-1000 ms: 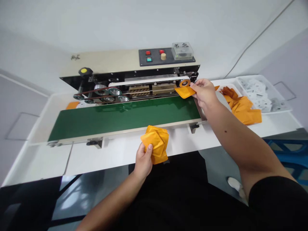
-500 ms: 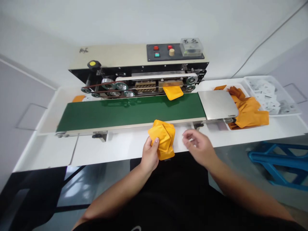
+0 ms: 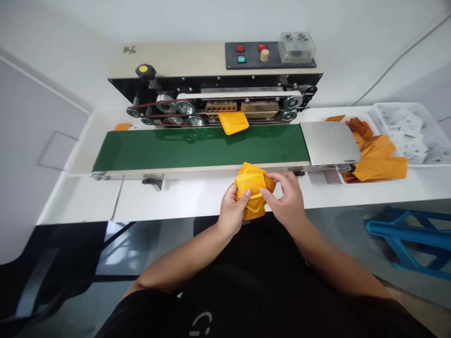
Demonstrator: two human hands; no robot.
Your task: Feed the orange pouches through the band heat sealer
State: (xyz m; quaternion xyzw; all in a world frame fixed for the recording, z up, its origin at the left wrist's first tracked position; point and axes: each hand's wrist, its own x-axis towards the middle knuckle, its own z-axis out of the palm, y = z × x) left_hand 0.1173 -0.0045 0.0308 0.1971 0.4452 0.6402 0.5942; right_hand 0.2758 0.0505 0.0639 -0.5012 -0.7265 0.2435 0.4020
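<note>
Both hands meet on the bunch of flat orange pouches (image 3: 254,188). The left hand (image 3: 232,213) is wrapped around the bunch's left side, thumb on top, closed firmly on it. The right hand (image 3: 287,202) pinches the bunch's right edge between thumb and fingers, so it is closed on it too. From my remote seat, I judge that the left hand carries the bunch while the right works at a single pouch. The bunch sits at the near edge of the white table (image 3: 176,202), just in front of the long green conveyor belt (image 3: 200,148).

Farther back, one lone orange pouch (image 3: 232,123) hangs with its top edge in the slot of the beige band-sealing machine (image 3: 183,58), its body lying on the belt, which seems to support it. To the right, a bare metal plate (image 3: 329,143) adjoins the belt's end. Beyond it lie a loose heap of orange pouches (image 3: 378,159) and a clear plastic tray of white sachets (image 3: 405,131).

Half a second ago, the right hand hovered open beside the bunch. It has now closed on the bunch. The lone pouch has travelled left along the sealer.
</note>
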